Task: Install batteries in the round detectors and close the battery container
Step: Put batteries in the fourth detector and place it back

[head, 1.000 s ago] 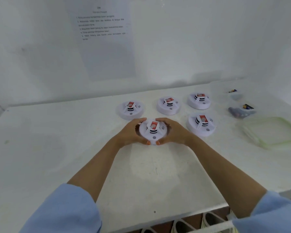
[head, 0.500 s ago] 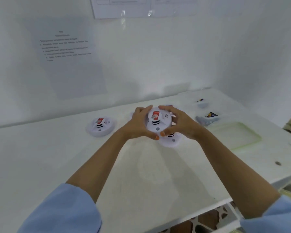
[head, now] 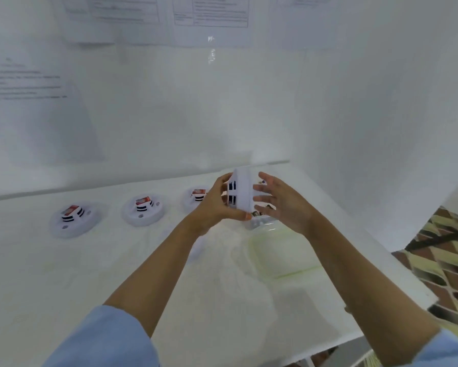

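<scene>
A round detector (head: 242, 193) is held on edge between the hands. It is gripped by the curled left hand (head: 214, 207), while the straight, spread fingers of the right hand (head: 286, 207) are laid against its opposite side.

Your left hand (head: 212, 205) covers the near side of the detector (head: 242, 192) you hold; it sits edge-on, so its back cannot be seen. That hand also hides half of the third detector (head: 196, 194) in the row. Your right hand (head: 283, 202) blocks most of the container (head: 262, 224), whose contents are a blur. The wall sheets (head: 209, 11) are cut off at the top, their print unreadable
</scene>
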A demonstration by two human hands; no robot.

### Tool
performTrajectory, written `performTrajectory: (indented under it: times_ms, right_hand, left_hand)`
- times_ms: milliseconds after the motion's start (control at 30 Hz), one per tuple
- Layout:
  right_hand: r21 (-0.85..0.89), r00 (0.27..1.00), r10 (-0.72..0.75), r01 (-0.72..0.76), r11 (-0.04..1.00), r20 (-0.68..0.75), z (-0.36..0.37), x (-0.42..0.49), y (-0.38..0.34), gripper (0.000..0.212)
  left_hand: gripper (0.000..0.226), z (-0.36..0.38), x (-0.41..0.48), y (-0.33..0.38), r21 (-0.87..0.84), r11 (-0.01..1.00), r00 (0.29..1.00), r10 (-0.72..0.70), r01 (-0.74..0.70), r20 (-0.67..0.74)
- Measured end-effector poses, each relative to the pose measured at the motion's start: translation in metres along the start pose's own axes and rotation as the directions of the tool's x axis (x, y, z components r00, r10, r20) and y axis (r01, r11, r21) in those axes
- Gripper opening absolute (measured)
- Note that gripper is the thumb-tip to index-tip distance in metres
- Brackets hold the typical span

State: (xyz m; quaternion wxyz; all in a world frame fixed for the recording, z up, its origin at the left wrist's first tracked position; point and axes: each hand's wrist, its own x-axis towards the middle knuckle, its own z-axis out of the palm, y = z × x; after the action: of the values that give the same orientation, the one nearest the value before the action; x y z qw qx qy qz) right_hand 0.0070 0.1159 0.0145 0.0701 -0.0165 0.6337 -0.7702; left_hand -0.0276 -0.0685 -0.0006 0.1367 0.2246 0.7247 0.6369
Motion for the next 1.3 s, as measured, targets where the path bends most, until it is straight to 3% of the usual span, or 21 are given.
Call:
performTrajectory:
  times_ms: [133,233,400,633,1100,1200,1300]
  right_hand:
    - [-0.044,0.975,0.166,-0.161,0.986,0.147,-0.017,0.015,0.005,0.046]
    - [0.04,0.975,0.096,-0.106,0.994,0.2,-0.021,0.027,0.006,0.041]
    - [0.088,0.99,0.048,-0.06,0.994,0.136,-0.041,0.044,0.004,0.035]
    - [-0.226,0.987,0.051,-0.016,0.974,0.151,-0.07,0.061,-0.008,0.034]
    - [-0.371,0.96,0.041,0.068,0.926,0.278,-0.088,0.073,-0.013,0.049]
    - [-0.419,0.94,-0.034,0.183,0.89,0.338,-0.085,0.071,-0.018,0.064]
    - [-0.54,0.88,-0.148,0.402,0.74,0.452,-0.08,0.068,-0.025,0.066]
  left_hand:
    - [0.105,0.012,0.021,-0.005,-0.063,0.998,0.999,0.017,-0.014,0.046]
    - [0.103,0.015,0.034,-0.01,-0.05,0.999,0.998,0.014,-0.011,0.065]
    - [0.112,0.02,0.047,-0.009,0.03,0.999,0.999,0.042,-0.042,0.015]
    - [0.112,0.034,0.058,-0.01,0.106,0.986,0.988,0.136,-0.128,-0.072]
    - [0.101,0.055,0.066,-0.024,0.195,0.974,0.963,0.154,-0.111,-0.223]
    - [0.103,0.052,0.064,-0.022,0.214,0.97,0.954,0.171,-0.119,-0.244]
    - [0.107,0.048,0.062,-0.018,0.215,0.969,0.954,0.173,-0.121,-0.243]
